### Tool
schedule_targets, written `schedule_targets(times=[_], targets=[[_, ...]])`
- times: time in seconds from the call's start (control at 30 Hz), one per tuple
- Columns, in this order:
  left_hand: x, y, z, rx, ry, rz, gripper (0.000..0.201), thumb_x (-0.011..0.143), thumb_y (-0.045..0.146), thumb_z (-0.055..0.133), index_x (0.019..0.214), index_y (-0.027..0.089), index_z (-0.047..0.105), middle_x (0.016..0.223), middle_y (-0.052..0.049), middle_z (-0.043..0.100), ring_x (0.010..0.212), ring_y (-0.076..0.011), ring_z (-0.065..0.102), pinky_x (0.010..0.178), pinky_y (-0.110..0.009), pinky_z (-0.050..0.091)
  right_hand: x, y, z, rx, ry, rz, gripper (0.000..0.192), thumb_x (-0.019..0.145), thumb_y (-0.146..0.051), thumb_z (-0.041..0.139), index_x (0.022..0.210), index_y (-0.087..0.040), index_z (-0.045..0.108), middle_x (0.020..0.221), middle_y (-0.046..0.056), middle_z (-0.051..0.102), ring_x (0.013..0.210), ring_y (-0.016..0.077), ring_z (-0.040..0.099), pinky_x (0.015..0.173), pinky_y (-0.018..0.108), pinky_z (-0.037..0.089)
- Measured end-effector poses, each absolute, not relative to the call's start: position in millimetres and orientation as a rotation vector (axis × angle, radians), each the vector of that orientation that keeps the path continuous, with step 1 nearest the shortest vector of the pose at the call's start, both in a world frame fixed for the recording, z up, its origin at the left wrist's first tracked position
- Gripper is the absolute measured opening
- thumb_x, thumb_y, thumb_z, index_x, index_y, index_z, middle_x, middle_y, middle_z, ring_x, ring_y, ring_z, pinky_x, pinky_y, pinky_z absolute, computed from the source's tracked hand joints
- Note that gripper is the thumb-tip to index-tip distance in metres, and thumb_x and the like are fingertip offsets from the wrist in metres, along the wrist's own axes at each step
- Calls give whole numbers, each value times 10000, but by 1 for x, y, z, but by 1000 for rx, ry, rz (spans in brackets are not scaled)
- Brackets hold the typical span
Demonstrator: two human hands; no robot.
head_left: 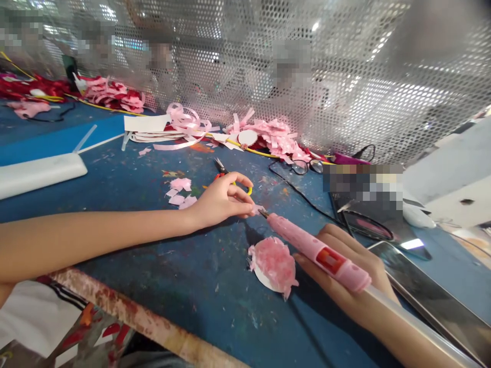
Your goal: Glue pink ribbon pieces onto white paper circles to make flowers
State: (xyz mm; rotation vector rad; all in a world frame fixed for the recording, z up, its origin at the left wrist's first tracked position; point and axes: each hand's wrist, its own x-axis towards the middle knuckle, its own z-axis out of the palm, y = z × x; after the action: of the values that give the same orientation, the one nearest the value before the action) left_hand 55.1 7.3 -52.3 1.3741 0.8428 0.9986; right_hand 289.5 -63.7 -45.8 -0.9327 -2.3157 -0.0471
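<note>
1. Two hands are meeting: the left hand (pixel 220 202) is pinching a pink petal (pixel 256 209) against the nozzle, catching glue.
2. The right hand (pixel 351 278) is gripping the glue pen (pixel 316 251), angled over the half-covered paper flower (pixel 274 265).

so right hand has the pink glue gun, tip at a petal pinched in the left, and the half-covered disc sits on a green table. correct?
Not quite: the head view shows a blue table, not green. The rest holds: right hand holds the pink glue gun, tip at the petal pinched by the left hand, disc nearby.
</note>
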Motion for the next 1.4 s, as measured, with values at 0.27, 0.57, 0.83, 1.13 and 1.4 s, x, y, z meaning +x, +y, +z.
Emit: schedule_targets(times=[0.27,0.57,0.83,1.13,1.4], targets=[[54,5,-52,1400,788,998,371,685,55,689,968,163,474,703,16,662,636,-133,680,596,-239,555,289,-65,-45,-959,-2317,-47,176,905,-225,529,741,-218,464,635,-25,454,571,123,446,519,253,377],[55,6,-52,1399,781,1006,381,678,47,693,972,161,478,692,22,660,636,-133,680,595,-242,560,293,-65,-49,-981,-2331,-52,153,899,-220,526,760,-217,462,669,-18,438,602,133,446,533,251,373],[56,6,-51,1371,818,996,355,677,58,700,944,159,489,697,11,667,632,-133,675,603,-250,554,291,-66,-47,-965,-2351,-46,159,914,-226,486,759,-224,455,664,-10,444,603,144,448,540,269,388],[56,7,-51,1312,863,988,337,689,62,699,935,153,488,698,10,665,611,-123,670,619,-269,563,289,-65,-44,-984,-2309,2,44,910,-262,521,875,-248,545,733,8,578,643,148,567,557,268,458],[56,6,-50,1357,847,973,324,676,70,704,904,158,492,675,6,676,622,-132,674,617,-267,553,286,-73,-42,-1105,-2278,130,37,900,-217,526,891,-213,561,793,34,546,689,156,509,621,293,437]])
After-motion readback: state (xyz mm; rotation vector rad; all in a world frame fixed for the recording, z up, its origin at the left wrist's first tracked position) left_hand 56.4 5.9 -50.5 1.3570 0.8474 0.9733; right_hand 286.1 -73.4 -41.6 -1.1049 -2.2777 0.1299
